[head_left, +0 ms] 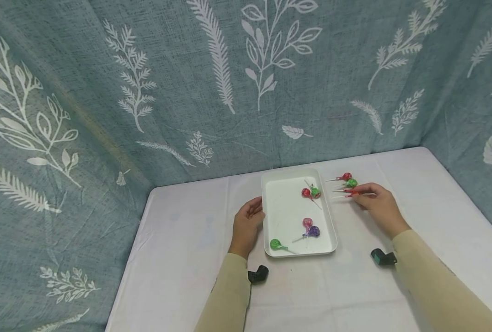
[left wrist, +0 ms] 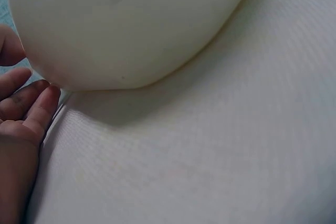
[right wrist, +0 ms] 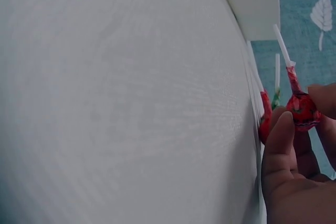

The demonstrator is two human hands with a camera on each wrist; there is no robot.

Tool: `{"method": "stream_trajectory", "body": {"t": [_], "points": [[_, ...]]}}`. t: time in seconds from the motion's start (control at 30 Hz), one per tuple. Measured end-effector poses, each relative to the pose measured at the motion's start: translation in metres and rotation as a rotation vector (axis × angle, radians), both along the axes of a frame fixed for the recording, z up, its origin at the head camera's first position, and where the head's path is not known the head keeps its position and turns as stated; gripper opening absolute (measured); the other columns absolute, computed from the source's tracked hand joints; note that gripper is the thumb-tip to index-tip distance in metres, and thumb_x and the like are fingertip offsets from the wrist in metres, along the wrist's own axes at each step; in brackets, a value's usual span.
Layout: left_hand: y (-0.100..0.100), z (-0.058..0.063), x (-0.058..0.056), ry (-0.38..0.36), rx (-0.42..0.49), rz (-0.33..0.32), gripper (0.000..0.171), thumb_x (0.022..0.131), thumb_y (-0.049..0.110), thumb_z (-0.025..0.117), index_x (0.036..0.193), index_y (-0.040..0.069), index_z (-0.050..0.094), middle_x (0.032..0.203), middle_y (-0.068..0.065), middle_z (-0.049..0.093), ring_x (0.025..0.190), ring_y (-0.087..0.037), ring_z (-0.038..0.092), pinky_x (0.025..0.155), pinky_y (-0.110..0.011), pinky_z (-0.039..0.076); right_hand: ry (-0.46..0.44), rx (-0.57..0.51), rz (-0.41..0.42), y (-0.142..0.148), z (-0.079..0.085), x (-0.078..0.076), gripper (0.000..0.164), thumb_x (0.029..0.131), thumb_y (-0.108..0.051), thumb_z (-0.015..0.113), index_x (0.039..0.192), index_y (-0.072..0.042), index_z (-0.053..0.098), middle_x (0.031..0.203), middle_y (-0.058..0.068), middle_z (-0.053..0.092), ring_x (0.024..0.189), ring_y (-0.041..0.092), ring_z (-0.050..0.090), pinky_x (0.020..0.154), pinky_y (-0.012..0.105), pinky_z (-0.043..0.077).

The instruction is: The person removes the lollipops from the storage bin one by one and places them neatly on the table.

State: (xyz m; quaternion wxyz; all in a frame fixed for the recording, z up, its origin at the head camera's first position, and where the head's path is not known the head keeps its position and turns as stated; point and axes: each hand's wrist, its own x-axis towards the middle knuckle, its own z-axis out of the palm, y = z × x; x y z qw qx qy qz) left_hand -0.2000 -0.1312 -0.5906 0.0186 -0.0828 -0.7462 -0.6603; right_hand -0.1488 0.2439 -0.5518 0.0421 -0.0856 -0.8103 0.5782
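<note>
While the right hand pinches a red-wrapped lollipop beside the white tray (the left hand touches its left side), the lollipop, being round, could slip out if this pinch weakens.

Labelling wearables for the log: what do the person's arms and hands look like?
Long, plain beige sleeves: left sleeve and right sleeve match. Left hand and right hand bare, no gloves. Small black wrist devices: left device, right device with a greenish patch. No cables discernible.
</note>
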Motion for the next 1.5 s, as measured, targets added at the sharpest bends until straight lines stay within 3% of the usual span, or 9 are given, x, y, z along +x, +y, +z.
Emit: {"method": "stream_trajectory", "body": {"t": [0.43, 1.13, 1.5], "points": [[-0.0028, 0.0001, 0.0009, 0.005, -0.001, -0.014, 0.046, 0.101, 0.004, 0.067, 0.146, 0.009, 0.066, 0.140, -0.004, 0.070, 0.132, -0.020, 0.065, 0.111, -0.032, 0.053, -0.048, 0.032, -0.047, -0.0007, -0.0026, -0.0016, 0.039, 0.110, -0.023, 0.067, 0.139, 0.002, 0.063, 0.142, 0.021, 0.061, 0.113, 0.028, 0.059, 0.077, 0.017, 0.056], [-0.0018, 0.0009, 0.0029, 0.015, -0.006, -0.011, 0.045, 0.102, 0.004, 0.066, 0.146, 0.008, 0.066, 0.139, -0.004, 0.071, 0.131, -0.020, 0.065, 0.111, -0.030, 0.053, -0.090, 0.082, -0.058, -0.0012, -0.0031, -0.0016, 0.040, 0.110, -0.024, 0.065, 0.139, 0.004, 0.062, 0.138, 0.023, 0.061, 0.111, 0.031, 0.059, 0.075, 0.016, 0.054], [-0.0016, 0.0008, 0.0025, 0.016, 0.006, -0.014, 0.045, 0.102, 0.003, 0.065, 0.146, 0.008, 0.066, 0.140, -0.005, 0.070, 0.132, -0.021, 0.065, 0.111, -0.031, 0.053, -0.068, 0.079, -0.073, -0.0004, -0.0057, -0.0019, 0.039, 0.109, -0.021, 0.065, 0.139, 0.004, 0.061, 0.138, 0.024, 0.062, 0.106, 0.028, 0.061, 0.073, 0.018, 0.055]]}}
